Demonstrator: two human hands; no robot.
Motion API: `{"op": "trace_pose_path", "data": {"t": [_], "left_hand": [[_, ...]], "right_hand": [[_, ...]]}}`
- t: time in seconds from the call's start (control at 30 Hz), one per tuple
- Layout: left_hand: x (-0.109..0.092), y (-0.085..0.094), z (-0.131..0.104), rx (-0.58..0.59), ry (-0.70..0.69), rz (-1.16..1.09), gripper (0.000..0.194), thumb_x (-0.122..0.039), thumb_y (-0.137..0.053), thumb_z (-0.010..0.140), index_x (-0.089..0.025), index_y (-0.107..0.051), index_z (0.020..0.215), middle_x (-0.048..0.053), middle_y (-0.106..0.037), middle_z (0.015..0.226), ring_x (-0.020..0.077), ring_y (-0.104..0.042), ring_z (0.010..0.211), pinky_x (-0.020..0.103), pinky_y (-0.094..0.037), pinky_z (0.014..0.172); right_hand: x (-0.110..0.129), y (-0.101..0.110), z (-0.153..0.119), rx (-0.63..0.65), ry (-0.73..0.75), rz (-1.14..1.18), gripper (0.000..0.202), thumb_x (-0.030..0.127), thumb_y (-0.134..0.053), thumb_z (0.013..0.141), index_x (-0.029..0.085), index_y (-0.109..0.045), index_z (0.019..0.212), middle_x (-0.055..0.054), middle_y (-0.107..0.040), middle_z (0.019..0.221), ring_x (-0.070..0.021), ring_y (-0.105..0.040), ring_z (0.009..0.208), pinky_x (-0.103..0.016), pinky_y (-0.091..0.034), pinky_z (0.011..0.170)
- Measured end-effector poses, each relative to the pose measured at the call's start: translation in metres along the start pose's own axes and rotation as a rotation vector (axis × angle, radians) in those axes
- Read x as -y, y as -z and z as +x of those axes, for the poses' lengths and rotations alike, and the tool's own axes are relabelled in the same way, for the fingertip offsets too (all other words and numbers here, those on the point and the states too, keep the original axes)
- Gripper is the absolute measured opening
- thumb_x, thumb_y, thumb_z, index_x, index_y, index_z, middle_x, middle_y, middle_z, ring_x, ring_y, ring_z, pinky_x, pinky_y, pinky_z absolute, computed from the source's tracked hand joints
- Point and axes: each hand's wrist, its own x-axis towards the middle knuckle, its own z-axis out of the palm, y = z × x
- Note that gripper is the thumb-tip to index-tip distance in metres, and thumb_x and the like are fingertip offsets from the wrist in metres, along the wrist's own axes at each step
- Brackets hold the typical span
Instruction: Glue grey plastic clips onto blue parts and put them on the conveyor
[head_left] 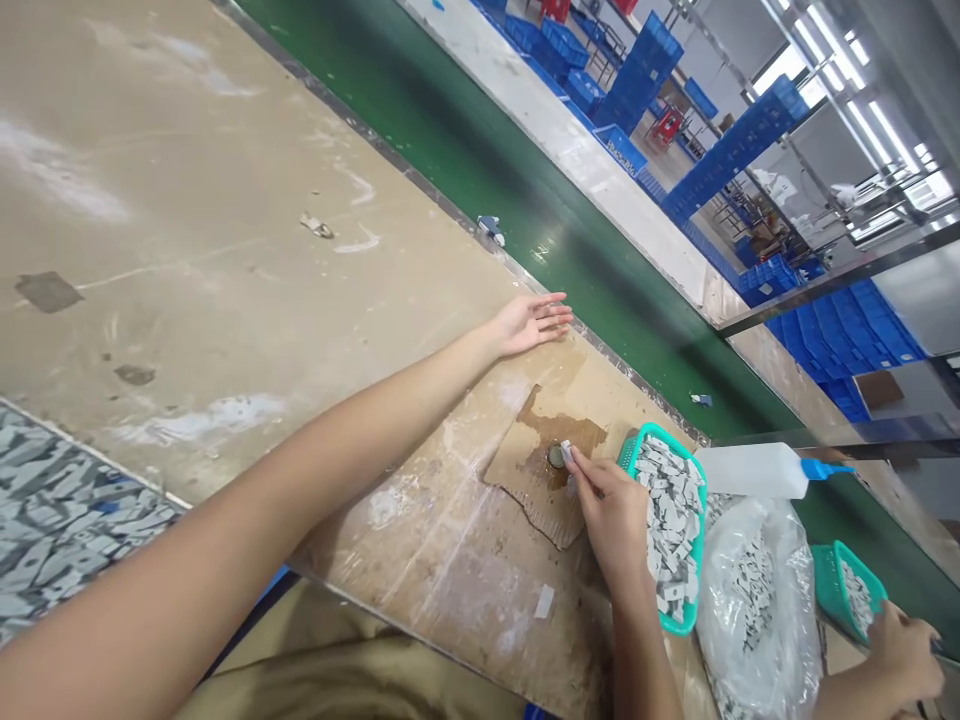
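My left hand is stretched out at the edge of the green conveyor belt, palm turned up, fingers apart and nothing in it. Between the fingertips of my right hand is a small white piece. It is held beside a small round cap, which rests on a torn, stained cardboard piece. Just right of my right hand stands a green basket of grey and white pieces.
A white bottle with a blue nozzle lies beyond the basket, above a clear plastic bag. Another person's hand is by a smaller green basket. Many grey pieces fill the lower left. Small items sit on the belt.
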Motion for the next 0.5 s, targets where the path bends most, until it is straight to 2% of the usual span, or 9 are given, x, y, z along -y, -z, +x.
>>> {"op": "trace_pose_path", "data": {"t": [0.3,0.5], "left_hand": [[0.0006,0.0025,0.0017,0.033,-0.002,0.007,0.021,-0.016,-0.058,0.082,-0.013,-0.063,0.102,0.014,-0.066,0.100,0.0222,-0.065,0.098,0.036,-0.054,0.089],[0.0002,0.0008,-0.0005,0.028,0.001,0.006,0.021,-0.017,-0.057,0.084,-0.011,-0.062,0.104,0.014,-0.066,0.100,0.0225,-0.065,0.098,0.037,-0.053,0.091]], "right_hand": [[0.0008,-0.0006,-0.0007,0.017,0.132,-0.151,0.031,0.034,-0.051,0.097,0.021,-0.076,0.107,-0.008,-0.075,0.084,-0.0171,-0.069,0.071,-0.026,-0.055,0.065],[0.0018,-0.0013,-0.0012,0.030,0.148,-0.184,0.031,0.033,-0.050,0.097,0.020,-0.076,0.107,-0.007,-0.074,0.082,-0.0157,-0.068,0.068,-0.025,-0.054,0.065]]}}
